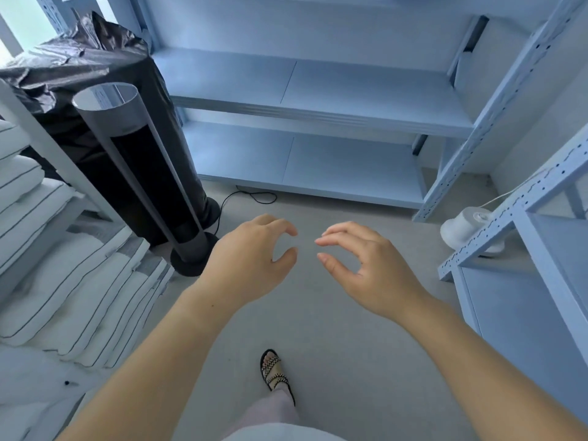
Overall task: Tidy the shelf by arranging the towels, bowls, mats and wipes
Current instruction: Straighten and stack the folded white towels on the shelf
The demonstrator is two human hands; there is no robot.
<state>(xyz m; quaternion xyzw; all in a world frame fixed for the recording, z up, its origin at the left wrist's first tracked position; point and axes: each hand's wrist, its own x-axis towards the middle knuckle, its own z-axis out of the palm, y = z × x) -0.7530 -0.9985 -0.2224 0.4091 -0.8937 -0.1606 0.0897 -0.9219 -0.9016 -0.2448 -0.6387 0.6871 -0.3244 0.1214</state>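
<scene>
My left hand (251,259) and my right hand (366,268) hover side by side over the grey floor, fingers loosely curled, holding nothing. Ahead stands a pale blue metal shelf (318,116) with two bare boards in view. At the left, stacks of folded white towels with thin dark stripes (73,288) lie on another shelf, well to the left of my left hand. No bowls, mats or wipes show in this view.
A tall black tower fan (149,176) stands left of the shelf, its cable on the floor. Behind it is a bin with a black bag (73,62). A small white device (467,230) sits by a second blue shelf (525,218) at the right. My sandalled foot (275,372) is below.
</scene>
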